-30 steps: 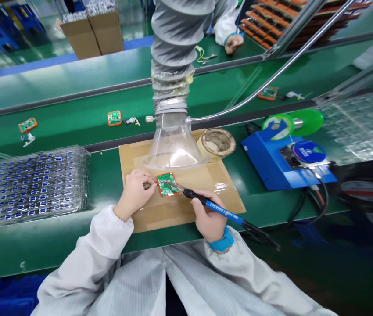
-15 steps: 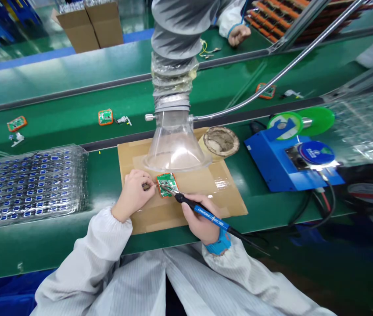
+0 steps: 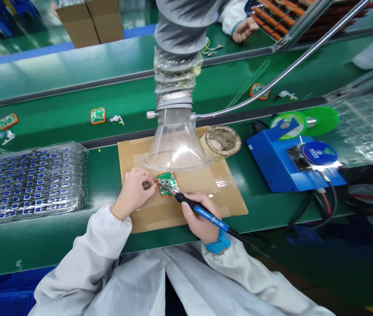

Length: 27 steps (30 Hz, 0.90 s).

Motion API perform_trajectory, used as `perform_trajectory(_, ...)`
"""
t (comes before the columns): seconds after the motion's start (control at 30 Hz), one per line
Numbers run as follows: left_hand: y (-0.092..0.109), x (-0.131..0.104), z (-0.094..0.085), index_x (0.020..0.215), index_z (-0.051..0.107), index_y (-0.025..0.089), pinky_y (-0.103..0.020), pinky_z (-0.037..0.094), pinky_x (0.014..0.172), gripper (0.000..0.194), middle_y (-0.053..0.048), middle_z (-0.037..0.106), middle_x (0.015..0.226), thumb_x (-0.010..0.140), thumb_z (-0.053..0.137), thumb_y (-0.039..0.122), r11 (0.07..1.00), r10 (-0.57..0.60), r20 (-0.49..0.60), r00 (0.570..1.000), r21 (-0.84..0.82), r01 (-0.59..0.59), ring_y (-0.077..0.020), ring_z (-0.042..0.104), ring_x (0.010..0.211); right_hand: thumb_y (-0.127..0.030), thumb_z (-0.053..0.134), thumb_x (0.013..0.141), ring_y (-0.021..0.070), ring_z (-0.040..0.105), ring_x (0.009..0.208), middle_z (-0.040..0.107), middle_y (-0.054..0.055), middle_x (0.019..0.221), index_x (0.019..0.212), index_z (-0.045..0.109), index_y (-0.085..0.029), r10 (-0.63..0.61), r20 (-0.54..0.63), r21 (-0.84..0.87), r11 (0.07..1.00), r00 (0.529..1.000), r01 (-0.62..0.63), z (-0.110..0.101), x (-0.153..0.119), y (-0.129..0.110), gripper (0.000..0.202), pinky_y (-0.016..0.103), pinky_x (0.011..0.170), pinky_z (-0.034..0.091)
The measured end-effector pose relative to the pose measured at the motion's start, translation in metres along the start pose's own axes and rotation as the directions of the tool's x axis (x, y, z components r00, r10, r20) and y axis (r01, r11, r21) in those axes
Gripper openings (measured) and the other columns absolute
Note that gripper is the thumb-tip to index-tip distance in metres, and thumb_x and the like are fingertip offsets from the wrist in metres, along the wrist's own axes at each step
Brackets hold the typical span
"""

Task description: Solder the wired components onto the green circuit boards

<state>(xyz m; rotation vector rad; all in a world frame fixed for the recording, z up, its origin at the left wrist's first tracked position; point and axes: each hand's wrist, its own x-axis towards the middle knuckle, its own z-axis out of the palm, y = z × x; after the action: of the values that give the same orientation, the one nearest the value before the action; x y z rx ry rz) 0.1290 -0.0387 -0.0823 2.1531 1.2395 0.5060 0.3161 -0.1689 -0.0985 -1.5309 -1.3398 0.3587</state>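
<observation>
My right hand [image 3: 203, 218] grips a blue and black soldering iron [image 3: 208, 216], its tip resting at the upper left of a green circuit board [image 3: 169, 184]. This board has an orange rim and lies on a sheet of cardboard [image 3: 160, 217]. At the board's left edge my left hand [image 3: 137, 189] is closed in a pinch. A small dark piece shows between its fingers, too small to name. Right above the board hangs a clear fume extraction hood [image 3: 176, 149].
Clear trays of blue-marked parts [image 3: 31, 180] stand left. To the right are a round pot [image 3: 222, 141] and a blue solder wire feeder [image 3: 292, 158]. Behind, orange-rimmed boards [image 3: 98, 116] lie on a green belt [image 3: 55, 116]. A co-worker's hand [image 3: 245, 30] is at the far bench.
Boards and white parts on the belt have shifted left. The co-worker's hand has moved slightly and its fingers have loosened. My hands and the iron stay nearly in place.
</observation>
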Motion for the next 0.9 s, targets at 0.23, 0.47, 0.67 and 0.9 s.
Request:
perform_trajectory(0.23, 0.0043, 0.0006, -0.0027, 0.067, 0.067, 0.02, -0.041, 0.038, 0.088, 0.015, -0.002, 0.074, 0.089, 0.082, 0.071, 0.018, 0.999, -0.028, 0.022, 0.999, 0.022, 0.027, -0.0243, 0.059, 0.097, -0.026, 0.067, 0.09, 0.0198, 0.072, 0.077, 0.074, 0.003, 0.086, 0.096, 0.067, -0.025, -0.024, -0.024, 0.009, 1.0, 0.999, 0.024, 0.0002, 0.0004, -0.0007, 0.007, 0.033, 0.07, 0.058)
perform_trajectory(0.47, 0.0084, 0.0014, -0.0052, 0.069, 0.069, 0.019, -0.041, 0.038, 0.089, 0.014, -0.001, 0.074, 0.09, 0.083, 0.071, 0.017, 0.997, -0.052, 0.056, 0.997, 0.057, 0.048, -0.0232, 0.059, 0.099, -0.023, 0.069, 0.088, 0.0192, 0.073, 0.079, 0.074, 0.004, 0.088, 0.096, 0.067, -0.024, -0.04, -0.005, 0.017, 0.999, 0.999, 0.04, 0.0004, 0.0001, 0.001, 0.009, 0.033, 0.072, 0.058)
perform_trajectory(0.67, 0.0062, 0.0007, -0.0039, 0.068, 0.068, 0.019, -0.04, 0.037, 0.087, 0.015, -0.001, 0.074, 0.089, 0.083, 0.072, 0.017, 0.998, -0.035, 0.044, 0.998, 0.055, 0.032, -0.0229, 0.059, 0.098, -0.021, 0.069, 0.088, 0.0181, 0.072, 0.078, 0.073, 0.002, 0.086, 0.097, 0.067, -0.024, -0.049, -0.011, 0.037, 0.998, 0.999, 0.049, 0.0006, 0.0004, -0.0001, 0.01, 0.031, 0.071, 0.057)
perform_trajectory(0.9, 0.0052, 0.0008, -0.0039, 0.068, 0.068, 0.019, -0.04, 0.037, 0.087, 0.015, -0.001, 0.074, 0.09, 0.083, 0.071, 0.018, 0.998, -0.028, 0.041, 0.999, 0.051, 0.026, -0.0231, 0.059, 0.098, -0.021, 0.069, 0.088, 0.0185, 0.072, 0.077, 0.073, 0.002, 0.085, 0.096, 0.067, -0.024, -0.05, -0.021, 0.024, 0.998, 0.999, 0.051, 0.0007, 0.0015, -0.0014, 0.009, 0.031, 0.071, 0.057)
